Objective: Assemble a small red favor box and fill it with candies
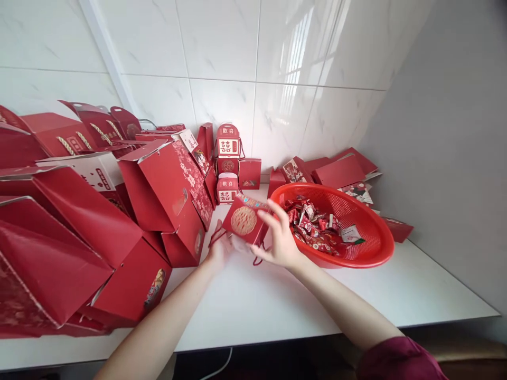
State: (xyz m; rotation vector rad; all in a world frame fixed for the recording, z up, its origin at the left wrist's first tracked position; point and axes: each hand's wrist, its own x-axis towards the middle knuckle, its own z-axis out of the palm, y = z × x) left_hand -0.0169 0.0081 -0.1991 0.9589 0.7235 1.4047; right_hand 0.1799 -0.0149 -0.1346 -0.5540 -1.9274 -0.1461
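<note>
Our hands tilt a small red box (pixel 246 217) above the counter (pixel 253 311).
Our right hand (pixel 282 237), half curled, grips its side; our left hand (pixel 220 247), loosely open, supports it, beside the red basket (pixel 366 221).

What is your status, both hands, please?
Right hand gripping red box; left hand at its lower edge. Red basket of wrapped packets close at right.

Gold "囍" characters mark the fronts of two small red gift boxes (pixel 228 147) stacked by the wall. "歡喜" tops each front.
</note>
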